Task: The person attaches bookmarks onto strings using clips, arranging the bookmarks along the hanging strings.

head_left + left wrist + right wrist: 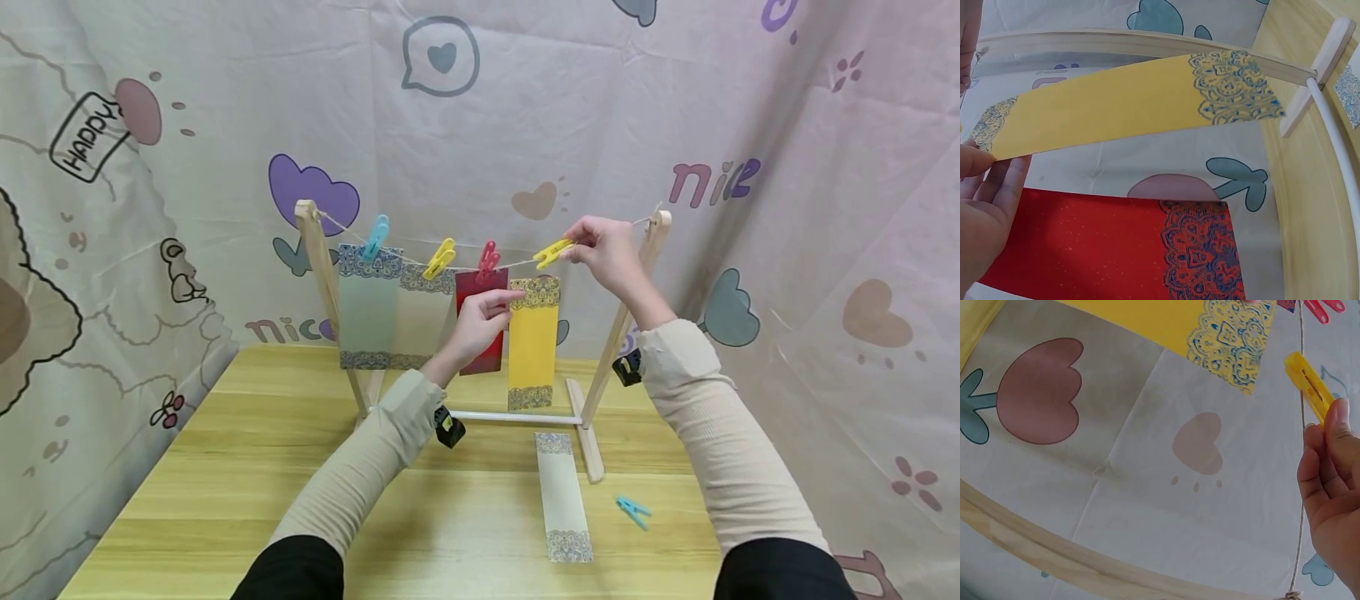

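In the head view my left hand point(480, 325) pinches the upper left edge of a yellow patterned card point(532, 342), which hangs upright just below the string point(517, 265). My right hand point(606, 250) pinches a yellow clothespin point(553, 253) at the string, above and right of the card's top. The right wrist view shows this clothespin point(1309, 387) between thumb and fingers, overlapping the string. Left of the yellow card, a red card point(491, 350) hangs from a red clothespin point(488, 260); my left hand overlaps it in the head view.
A pale green card point(367, 317) under a blue clothespin point(377, 237) and a beige card point(423, 312) under a yellow clothespin point(440, 258) hang farther left. The wooden frame point(652, 242) carries the string. A pale card point(562, 496) and a blue clothespin point(633, 512) lie on the table.
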A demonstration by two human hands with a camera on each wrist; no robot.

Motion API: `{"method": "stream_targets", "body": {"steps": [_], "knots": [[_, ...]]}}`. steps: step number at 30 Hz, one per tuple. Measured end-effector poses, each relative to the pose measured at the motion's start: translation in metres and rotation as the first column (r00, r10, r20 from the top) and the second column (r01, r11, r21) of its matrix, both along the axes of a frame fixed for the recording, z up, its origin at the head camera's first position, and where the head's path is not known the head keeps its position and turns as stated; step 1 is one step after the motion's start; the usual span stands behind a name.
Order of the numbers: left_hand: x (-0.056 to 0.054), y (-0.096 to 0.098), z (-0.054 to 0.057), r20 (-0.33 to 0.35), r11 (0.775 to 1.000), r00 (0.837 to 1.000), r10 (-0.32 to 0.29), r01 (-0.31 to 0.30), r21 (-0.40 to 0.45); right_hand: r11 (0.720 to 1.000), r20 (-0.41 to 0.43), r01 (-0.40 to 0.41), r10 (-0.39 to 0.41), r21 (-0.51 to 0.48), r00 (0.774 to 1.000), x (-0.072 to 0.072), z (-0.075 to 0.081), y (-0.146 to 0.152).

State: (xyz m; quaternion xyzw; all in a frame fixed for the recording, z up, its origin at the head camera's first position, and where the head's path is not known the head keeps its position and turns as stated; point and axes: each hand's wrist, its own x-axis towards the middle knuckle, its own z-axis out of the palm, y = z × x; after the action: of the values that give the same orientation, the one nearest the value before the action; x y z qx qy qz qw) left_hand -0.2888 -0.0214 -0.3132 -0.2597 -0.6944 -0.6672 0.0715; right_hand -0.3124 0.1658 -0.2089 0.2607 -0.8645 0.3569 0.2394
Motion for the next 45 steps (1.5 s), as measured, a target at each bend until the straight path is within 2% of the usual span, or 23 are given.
{"method": "stream_targets", "body": {"steps": [5,9,15,17,21,24,28,35,42,45], "knots": [[-0.014,0.001,-0.01,0.005,1.0,1.0,0.004,-0.004,0.016,1.0,0.037,-0.023,0.023,0.001,0.999,-0.002,-0.002,0.0],[-0.018,0.001,-0.012,-0.009,1.0,1.0,0.021,-0.021,0.014,0.999,0.063,-0.025,0.022,0.043,0.998,-0.001,-0.002,-0.001],[-0.018,0.002,-0.01,-0.027,0.999,0.999,0.028,-0.027,0.033,0.995,0.093,-0.012,0.003,0.096,0.996,0.0,-0.001,-0.004],[-0.011,0.002,-0.004,-0.019,0.999,1.0,0.016,-0.015,0.034,0.994,0.096,-0.011,0.001,0.106,0.995,0.0,-0.001,-0.004],[-0.011,0.002,-0.003,-0.025,1.0,1.0,0.005,-0.004,0.03,0.992,0.1,-0.012,-0.001,0.127,0.995,0.001,-0.002,-0.005],[-0.017,0.004,-0.008,-0.036,1.0,0.999,0.012,-0.011,0.026,0.99,0.117,-0.012,-0.004,0.142,0.993,0.001,-0.003,-0.006],[-0.018,0.004,-0.007,-0.037,1.0,0.999,0.011,-0.01,0.026,0.988,0.139,-0.011,-0.011,0.155,0.99,0.001,-0.005,-0.005],[-0.017,0.004,-0.006,-0.025,1.0,1.0,0.016,-0.016,0.007,0.98,0.131,-0.04,0.015,0.193,0.991,0.0,-0.005,-0.006],[-0.017,0.002,-0.008,-0.037,1.0,0.999,0.025,-0.025,0.001,0.947,0.154,-0.109,0.065,0.301,0.986,0.002,-0.003,-0.006],[-0.018,0.001,-0.009,-0.051,1.0,0.998,0.027,-0.026,0.017,0.939,0.153,-0.127,0.081,0.319,0.985,0.002,-0.003,-0.007]]}}
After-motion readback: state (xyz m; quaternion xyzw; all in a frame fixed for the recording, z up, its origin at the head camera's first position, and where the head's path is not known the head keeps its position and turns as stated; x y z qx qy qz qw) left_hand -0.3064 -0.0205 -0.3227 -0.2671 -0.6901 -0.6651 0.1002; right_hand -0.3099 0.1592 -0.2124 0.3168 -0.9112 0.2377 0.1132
